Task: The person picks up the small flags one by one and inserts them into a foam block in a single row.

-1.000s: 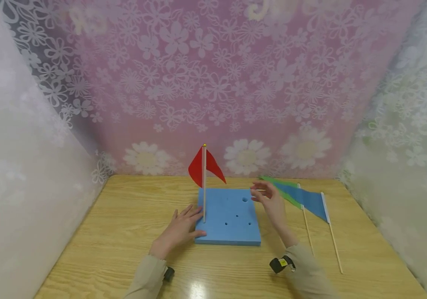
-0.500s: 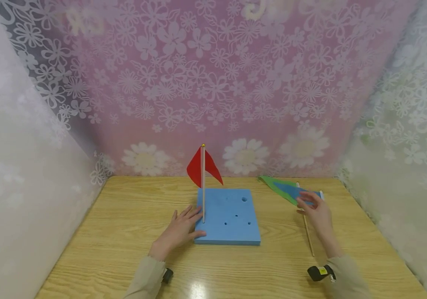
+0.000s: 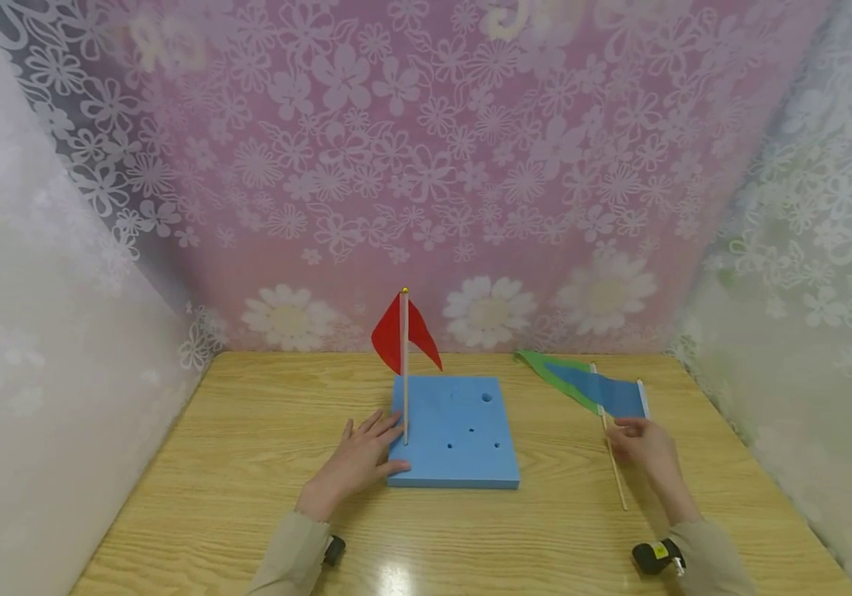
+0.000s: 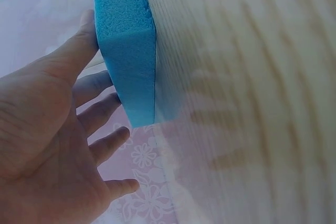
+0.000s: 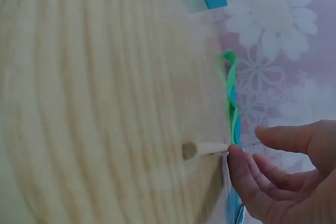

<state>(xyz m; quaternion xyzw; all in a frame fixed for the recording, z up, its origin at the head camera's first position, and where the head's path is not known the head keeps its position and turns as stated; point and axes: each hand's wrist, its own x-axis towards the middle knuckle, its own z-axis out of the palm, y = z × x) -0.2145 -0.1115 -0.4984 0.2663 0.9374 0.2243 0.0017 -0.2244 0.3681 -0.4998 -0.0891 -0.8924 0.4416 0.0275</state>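
A blue foam board [image 3: 463, 463] with several holes lies on the table. A red flag [image 3: 390, 339] stands upright in it near the left edge, on a pale stick. My left hand [image 3: 354, 459] rests against the board's left side, thumb over the edge; the left wrist view shows its fingers [image 4: 100, 114] spread along the foam. On the right, my right hand [image 3: 649, 451] is just below a blue flag [image 3: 619, 396], beside the green flag's stick [image 3: 614, 463]. In the right wrist view its thumb and fingers stand apart. My hand and arm hide the blue flag's stick.
The green flag [image 3: 555, 372] lies partly under the blue one, towards the back edge of the wooden table [image 3: 247, 430]. A pink floral cloth [image 3: 426, 165] hangs behind the table, with pale cloths at both sides.
My right hand has moved right from beside the foam board to the flags, then slightly down below the blue cloth. The left hand stays at the board.
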